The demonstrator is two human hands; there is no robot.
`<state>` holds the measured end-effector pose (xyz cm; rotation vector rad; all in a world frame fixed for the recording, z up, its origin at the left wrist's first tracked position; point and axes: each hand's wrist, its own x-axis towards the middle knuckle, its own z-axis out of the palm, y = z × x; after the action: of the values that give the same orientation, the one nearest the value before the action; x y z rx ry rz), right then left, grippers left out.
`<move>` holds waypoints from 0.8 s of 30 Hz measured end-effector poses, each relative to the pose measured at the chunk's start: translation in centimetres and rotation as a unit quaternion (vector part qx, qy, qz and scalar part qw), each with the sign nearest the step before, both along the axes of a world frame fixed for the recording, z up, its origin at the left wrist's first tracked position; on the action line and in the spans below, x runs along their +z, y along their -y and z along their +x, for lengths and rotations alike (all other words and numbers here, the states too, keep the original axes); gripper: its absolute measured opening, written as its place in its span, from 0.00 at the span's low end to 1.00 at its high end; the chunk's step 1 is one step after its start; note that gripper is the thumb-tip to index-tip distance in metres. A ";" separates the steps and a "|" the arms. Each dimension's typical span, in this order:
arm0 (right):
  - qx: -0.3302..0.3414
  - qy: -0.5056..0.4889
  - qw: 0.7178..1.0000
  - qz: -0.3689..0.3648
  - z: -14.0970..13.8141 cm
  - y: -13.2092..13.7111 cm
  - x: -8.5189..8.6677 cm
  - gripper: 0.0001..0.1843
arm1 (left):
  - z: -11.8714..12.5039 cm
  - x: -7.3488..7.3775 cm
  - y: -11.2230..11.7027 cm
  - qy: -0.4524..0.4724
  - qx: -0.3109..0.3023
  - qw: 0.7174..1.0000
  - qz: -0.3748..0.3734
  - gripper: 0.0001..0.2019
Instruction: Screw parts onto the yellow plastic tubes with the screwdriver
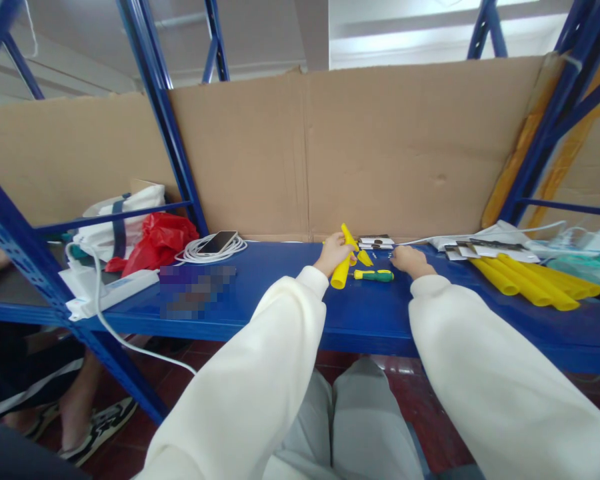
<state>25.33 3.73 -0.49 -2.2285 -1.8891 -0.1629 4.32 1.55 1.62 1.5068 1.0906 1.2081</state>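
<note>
My left hand is closed around a yellow tube-shaped handle, which tilts with its narrow end up and away from me. Close by on the blue shelf lie a small yellow piece and a screwdriver with a green and yellow grip. My right hand rests on the shelf to the right of the screwdriver, its fingers curled together; anything between the fingertips is too small to make out. Several tiny parts lie between the hands.
Several yellow tubes and flat packets lie at right. To the left are a coiled white cable with a phone, a power strip and a red bag. A cardboard wall closes the back. Another person sits at far left.
</note>
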 end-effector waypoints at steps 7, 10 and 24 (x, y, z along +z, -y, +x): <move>-0.082 -0.126 0.981 0.125 1.3 0.4 -0.4 0.23 | 5.3 -0.6 -0.7 0.036 -0.031 0.998 -0.043 0.12; -0.074 -0.140 0.977 0.142 1.2 0.5 -0.6 0.22 | 6.7 -0.5 -0.6 0.034 -0.040 0.996 -0.075 0.09; 0.032 -0.127 0.991 0.036 0.5 0.0 -0.6 0.20 | 1.5 1.5 -2.3 0.011 0.017 1.000 0.000 0.18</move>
<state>25.83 3.70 -1.14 -2.0299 -1.7850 0.0601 5.81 3.81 3.09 1.4781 1.1056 1.2443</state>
